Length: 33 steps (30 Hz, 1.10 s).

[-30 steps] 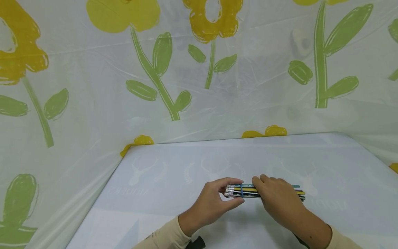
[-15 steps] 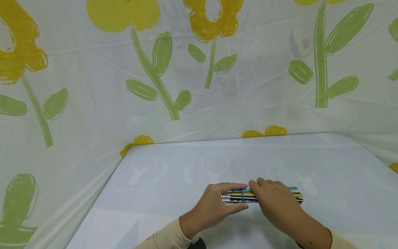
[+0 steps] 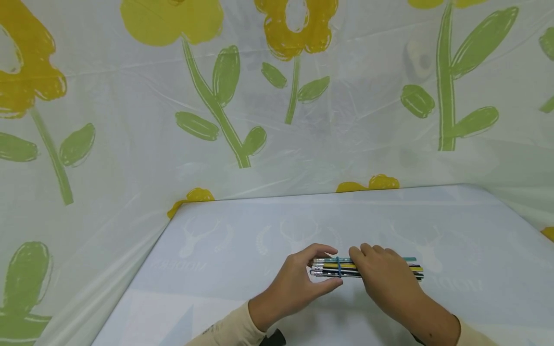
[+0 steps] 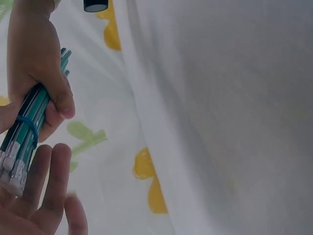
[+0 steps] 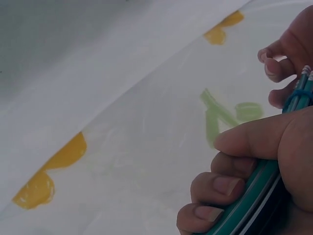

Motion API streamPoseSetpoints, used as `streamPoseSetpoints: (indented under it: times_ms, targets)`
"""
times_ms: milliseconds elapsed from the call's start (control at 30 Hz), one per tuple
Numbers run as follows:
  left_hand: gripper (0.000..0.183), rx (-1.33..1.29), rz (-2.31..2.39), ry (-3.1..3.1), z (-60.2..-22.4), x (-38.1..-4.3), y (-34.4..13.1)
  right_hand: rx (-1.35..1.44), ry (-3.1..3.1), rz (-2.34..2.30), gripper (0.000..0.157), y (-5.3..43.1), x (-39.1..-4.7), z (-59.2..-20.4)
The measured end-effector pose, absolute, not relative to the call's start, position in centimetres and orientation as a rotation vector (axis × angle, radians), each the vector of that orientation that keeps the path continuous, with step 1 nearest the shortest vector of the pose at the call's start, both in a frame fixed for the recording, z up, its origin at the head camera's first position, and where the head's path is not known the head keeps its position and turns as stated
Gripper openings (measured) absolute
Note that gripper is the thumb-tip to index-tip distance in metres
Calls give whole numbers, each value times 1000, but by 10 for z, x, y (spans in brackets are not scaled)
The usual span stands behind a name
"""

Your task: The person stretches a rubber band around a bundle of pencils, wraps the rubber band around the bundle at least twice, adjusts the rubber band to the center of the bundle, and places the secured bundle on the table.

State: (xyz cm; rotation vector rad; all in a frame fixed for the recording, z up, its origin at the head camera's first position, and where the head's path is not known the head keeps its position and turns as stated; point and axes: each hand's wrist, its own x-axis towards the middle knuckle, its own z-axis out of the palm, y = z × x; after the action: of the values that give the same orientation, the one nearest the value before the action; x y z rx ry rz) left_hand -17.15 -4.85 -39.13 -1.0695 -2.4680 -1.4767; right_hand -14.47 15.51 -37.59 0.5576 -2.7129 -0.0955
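Observation:
A bundle of pencils (image 3: 327,267) in teal, yellow, black and white lies sideways in the hands, above the table. My right hand (image 3: 387,274) wraps round its middle, with the pencils' far ends sticking out to the right. Near the eraser ends a blue rubber band (image 3: 339,267) circles the bundle. My left hand (image 3: 293,278) frames those ends, thumb on the near side and fingers on the far side. In the left wrist view its fingers (image 4: 56,178) are fairly straight beside the silver ferrules and white erasers (image 4: 17,183). The right wrist view shows curled fingers round teal pencils (image 5: 259,188).
The table (image 3: 242,230) has a pale cloth with faint deer-head prints. Behind it hangs a white curtain (image 3: 363,120) with yellow flowers and green leaves. A dark cylindrical object (image 3: 273,338) shows by the left wrist.
Bundle and hands dipped slightly toward me, then rose again. The left fingers came closer along the bundle, then spread a little. The band sits slightly farther from the eraser ends. The right grip stays.

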Motion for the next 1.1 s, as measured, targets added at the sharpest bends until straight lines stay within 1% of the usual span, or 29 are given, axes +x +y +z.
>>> streamPoseSetpoints:
  times_ms: [200, 367, 1100]
  targets:
    - [33, -1087, -1373, -2425, -392, -176, -49, 545, -2705, -101, 38, 158, -147, -378]
    - [30, -1100, -1446, -2435, -392, -175, -49, 560, -2722, -102, 39, 157, -147, -380]
    - [37, -1137, -1475, -2453, -394, -169, -47, 587, -2792, -111, 41, 152, -141, -379]
